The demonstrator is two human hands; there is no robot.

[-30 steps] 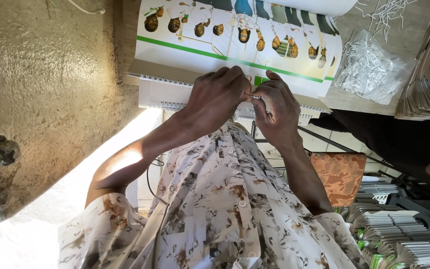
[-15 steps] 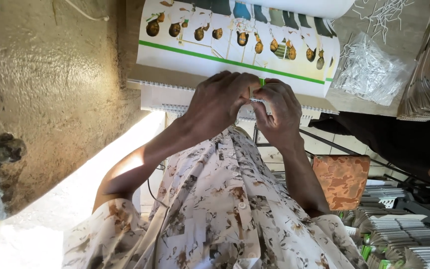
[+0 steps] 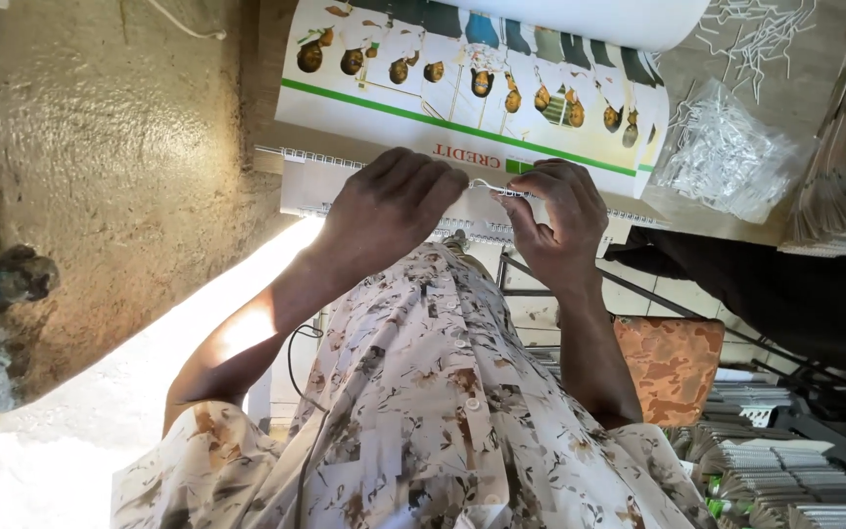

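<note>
calendar point(image 3: 462, 88) sheets lie before us, wire-bound edge nearest. our left hand point(image 3: 389, 211) and right hand point(image 3: 555, 220) meet over that edge, fingers curled, pinching a small wire hanger point(image 3: 490, 186) between them.

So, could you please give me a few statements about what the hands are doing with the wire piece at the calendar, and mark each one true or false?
1. Both hands meet at the calendar's wire-bound edge. True.
2. The right hand pinches a small wire piece. True.
3. The left hand rests flat on the floor. False: it is raised at the calendar's edge, fingers curled.
4. The clear bag of white wire pieces lies left of the calendar. False: it lies to its right.
5. The person wears a plain black shirt. False: the shirt is pale with a brown pattern.
</note>
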